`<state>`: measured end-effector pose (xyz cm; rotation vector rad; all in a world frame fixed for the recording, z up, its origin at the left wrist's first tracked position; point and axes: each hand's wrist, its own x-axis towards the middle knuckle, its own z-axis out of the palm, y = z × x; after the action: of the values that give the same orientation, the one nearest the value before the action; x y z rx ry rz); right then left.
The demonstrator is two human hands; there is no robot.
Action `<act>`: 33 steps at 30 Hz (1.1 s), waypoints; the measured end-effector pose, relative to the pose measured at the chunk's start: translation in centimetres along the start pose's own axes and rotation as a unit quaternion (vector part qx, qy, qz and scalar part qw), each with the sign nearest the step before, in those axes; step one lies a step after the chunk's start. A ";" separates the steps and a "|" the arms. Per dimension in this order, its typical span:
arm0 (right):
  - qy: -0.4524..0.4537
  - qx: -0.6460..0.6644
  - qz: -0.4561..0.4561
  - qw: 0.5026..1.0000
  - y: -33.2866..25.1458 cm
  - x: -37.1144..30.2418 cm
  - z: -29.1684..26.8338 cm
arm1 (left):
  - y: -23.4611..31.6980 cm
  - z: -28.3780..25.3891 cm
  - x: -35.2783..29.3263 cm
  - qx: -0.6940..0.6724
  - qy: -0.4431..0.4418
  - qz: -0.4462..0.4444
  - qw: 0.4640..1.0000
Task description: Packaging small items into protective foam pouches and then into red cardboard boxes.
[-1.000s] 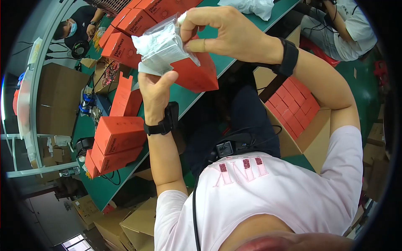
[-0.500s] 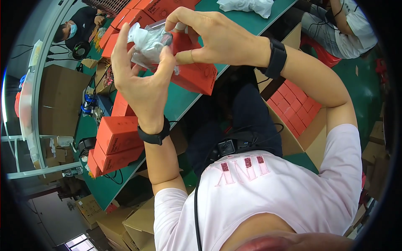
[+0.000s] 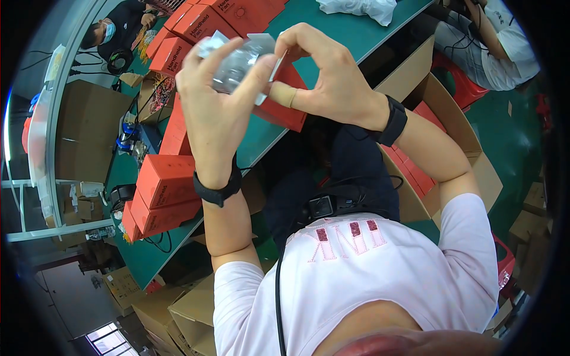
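Above the bench, my left hand (image 3: 217, 107) has its fingers bent around a clear plastic-wrapped item (image 3: 234, 68). Something grey and white shows through the film, but its kind is unclear. Close beside it, my right hand (image 3: 332, 83) pinches a thin pale flap (image 3: 279, 64) between thumb and fingers. Another grey flap (image 3: 261, 43) stands up behind the wrapped item. Below both hands is an orange-red box (image 3: 285, 113), partly covered by them; whether the flaps belong to it, I cannot tell.
Orange-red boxes stand in rows (image 3: 205, 24) at the back and in a stack (image 3: 166, 184) at left on the green bench (image 3: 255, 136). A white plastic bag (image 3: 359, 9) lies at the far edge. An open carton (image 3: 415, 172) of red boxes is at right. Two people sit nearby.
The wrapped item has turned and shifted right, and pale flaps now show around it. My right hand has moved right and slightly down, from the wrapping to a flap.
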<state>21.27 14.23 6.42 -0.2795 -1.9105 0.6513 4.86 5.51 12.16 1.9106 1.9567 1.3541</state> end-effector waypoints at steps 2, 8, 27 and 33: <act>0.002 0.048 0.032 0.998 -0.2 -0.2 -0.4 | -0.4 -0.4 -1.1 0.070 -0.007 0.020 0.997; -0.068 0.012 0.029 0.997 -0.5 -0.3 -2.4 | -4.4 -2.0 -2.5 -0.248 0.096 0.023 0.964; -0.324 -0.336 -0.188 0.864 -3.6 8.0 -1.7 | -8.3 -0.2 -3.3 -0.288 -0.043 0.045 0.956; -0.402 -0.323 -0.163 0.841 -3.6 8.6 -1.3 | -8.2 -1.9 -1.5 -0.141 -0.129 0.127 0.973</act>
<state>19.20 15.73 15.50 -0.0825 -2.8794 -0.1976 -2.20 4.73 7.42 2.1180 1.3604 1.2770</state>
